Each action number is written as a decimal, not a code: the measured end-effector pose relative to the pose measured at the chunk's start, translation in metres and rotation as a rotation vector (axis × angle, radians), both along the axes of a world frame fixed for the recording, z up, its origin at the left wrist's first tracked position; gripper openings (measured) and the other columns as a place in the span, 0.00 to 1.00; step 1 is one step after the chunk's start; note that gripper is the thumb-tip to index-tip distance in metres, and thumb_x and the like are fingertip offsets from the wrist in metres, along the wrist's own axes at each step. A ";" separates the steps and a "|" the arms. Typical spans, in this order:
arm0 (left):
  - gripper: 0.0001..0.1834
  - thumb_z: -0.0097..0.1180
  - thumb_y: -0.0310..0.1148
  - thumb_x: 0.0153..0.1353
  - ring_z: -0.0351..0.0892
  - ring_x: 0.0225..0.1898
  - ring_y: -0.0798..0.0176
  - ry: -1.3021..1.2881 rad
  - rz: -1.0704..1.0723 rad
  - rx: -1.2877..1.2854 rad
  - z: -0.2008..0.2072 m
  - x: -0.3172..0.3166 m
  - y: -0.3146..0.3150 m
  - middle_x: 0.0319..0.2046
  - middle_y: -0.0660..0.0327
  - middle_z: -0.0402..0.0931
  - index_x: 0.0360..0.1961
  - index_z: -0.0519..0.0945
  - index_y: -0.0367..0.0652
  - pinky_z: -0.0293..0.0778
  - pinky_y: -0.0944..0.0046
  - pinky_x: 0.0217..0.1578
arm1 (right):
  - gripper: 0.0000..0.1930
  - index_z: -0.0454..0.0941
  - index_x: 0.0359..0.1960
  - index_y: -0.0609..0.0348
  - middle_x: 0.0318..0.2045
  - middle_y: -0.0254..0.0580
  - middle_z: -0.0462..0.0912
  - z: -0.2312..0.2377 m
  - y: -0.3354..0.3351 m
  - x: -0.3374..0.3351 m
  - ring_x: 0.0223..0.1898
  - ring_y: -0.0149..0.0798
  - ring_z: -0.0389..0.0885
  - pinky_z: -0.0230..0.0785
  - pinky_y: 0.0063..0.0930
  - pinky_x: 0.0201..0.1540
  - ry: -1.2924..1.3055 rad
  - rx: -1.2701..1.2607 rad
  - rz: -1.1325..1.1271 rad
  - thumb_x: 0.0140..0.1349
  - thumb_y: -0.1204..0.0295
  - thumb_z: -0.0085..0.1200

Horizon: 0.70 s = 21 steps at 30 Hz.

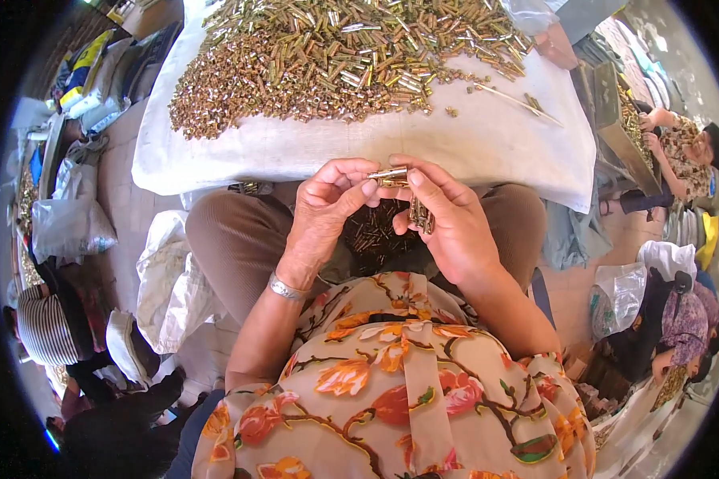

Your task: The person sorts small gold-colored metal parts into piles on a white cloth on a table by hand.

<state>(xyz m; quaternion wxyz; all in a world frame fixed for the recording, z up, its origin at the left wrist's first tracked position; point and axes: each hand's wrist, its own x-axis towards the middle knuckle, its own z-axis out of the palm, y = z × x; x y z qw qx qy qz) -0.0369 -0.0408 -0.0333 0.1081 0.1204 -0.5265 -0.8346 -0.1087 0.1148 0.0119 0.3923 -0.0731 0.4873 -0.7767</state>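
Observation:
In front of my chest, a shiny brass-coloured metal tube (pixel 390 177) lies crosswise between my two hands. My left hand (pixel 323 199) pinches its left end with thumb and fingertips. My right hand (pixel 459 219) grips the right end, and several more brass-coloured tubes (pixel 421 215) are tucked against its curled fingers. Beyond my hands, a big heap of similar metal tubes (pixel 359 56) covers much of a white cloth-covered table (pixel 311 156). Small copper-coloured ring-like pieces (pixel 228 92) gather at the heap's near left side.
More tubes (pixel 375 235) lie low between my knees, partly in shadow. A thin stick (pixel 519 104) rests on the cloth at right. White sacks (pixel 172 279) and clear plastic bags (pixel 72 227) stand on the floor. Other people sit at both sides, including a person (pixel 683 152) at a wooden tray.

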 end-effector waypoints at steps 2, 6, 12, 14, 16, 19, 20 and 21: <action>0.11 0.58 0.25 0.60 0.77 0.33 0.73 -0.022 -0.025 -0.013 -0.002 0.005 -0.001 0.33 0.64 0.79 0.44 0.78 0.38 0.74 0.72 0.38 | 0.18 0.73 0.51 0.63 0.39 0.41 0.80 -0.001 0.001 -0.001 0.42 0.33 0.79 0.73 0.25 0.36 -0.035 -0.028 -0.017 0.70 0.62 0.43; 0.06 0.58 0.26 0.60 0.75 0.33 0.74 -0.138 -0.092 -0.274 -0.008 0.009 -0.005 0.31 0.69 0.78 0.39 0.82 0.41 0.72 0.73 0.38 | 0.20 0.76 0.47 0.63 0.38 0.42 0.81 -0.029 0.014 -0.002 0.40 0.32 0.78 0.73 0.26 0.40 -0.109 0.052 0.040 0.70 0.57 0.42; 0.07 0.60 0.25 0.56 0.76 0.26 0.70 -0.068 0.061 -1.006 -0.011 -0.036 -0.006 0.28 0.60 0.78 0.37 0.82 0.41 0.72 0.70 0.28 | 0.12 0.79 0.45 0.60 0.30 0.42 0.82 -0.051 0.015 -0.062 0.32 0.31 0.76 0.69 0.26 0.38 0.820 0.551 -0.019 0.64 0.69 0.50; 0.08 0.59 0.26 0.56 0.79 0.28 0.62 0.012 0.130 -1.128 -0.020 -0.069 -0.006 0.31 0.57 0.78 0.38 0.81 0.42 0.74 0.65 0.29 | 0.11 0.79 0.44 0.58 0.31 0.46 0.82 -0.044 0.005 -0.104 0.31 0.37 0.78 0.69 0.28 0.39 0.893 0.693 -0.054 0.61 0.71 0.50; 0.09 0.59 0.27 0.55 0.79 0.29 0.57 0.027 0.181 -1.267 -0.021 -0.098 -0.002 0.32 0.57 0.78 0.38 0.81 0.43 0.75 0.62 0.30 | 0.11 0.80 0.42 0.57 0.32 0.49 0.82 -0.045 -0.010 -0.140 0.33 0.45 0.80 0.71 0.32 0.39 1.130 0.716 -0.126 0.60 0.72 0.50; 0.05 0.55 0.27 0.54 0.79 0.31 0.54 0.075 0.232 -1.492 -0.028 -0.123 0.002 0.31 0.56 0.74 0.33 0.78 0.42 0.76 0.58 0.32 | 0.10 0.81 0.40 0.55 0.36 0.50 0.82 -0.048 -0.033 -0.172 0.36 0.50 0.80 0.71 0.37 0.41 1.313 0.800 -0.131 0.59 0.73 0.50; 0.01 0.52 0.26 0.54 0.78 0.32 0.54 0.108 0.232 -1.577 -0.033 -0.128 0.002 0.30 0.57 0.72 0.28 0.76 0.42 0.76 0.56 0.33 | 0.10 0.81 0.40 0.55 0.36 0.50 0.82 -0.051 -0.043 -0.178 0.36 0.50 0.80 0.71 0.37 0.41 1.316 0.799 -0.132 0.59 0.73 0.50; 0.03 0.52 0.25 0.51 0.78 0.35 0.55 0.104 0.219 -1.602 -0.035 -0.130 0.002 0.31 0.57 0.73 0.28 0.76 0.42 0.76 0.58 0.34 | 0.10 0.81 0.39 0.55 0.36 0.49 0.81 -0.059 -0.052 -0.184 0.38 0.51 0.79 0.71 0.39 0.41 1.428 0.822 -0.151 0.58 0.74 0.50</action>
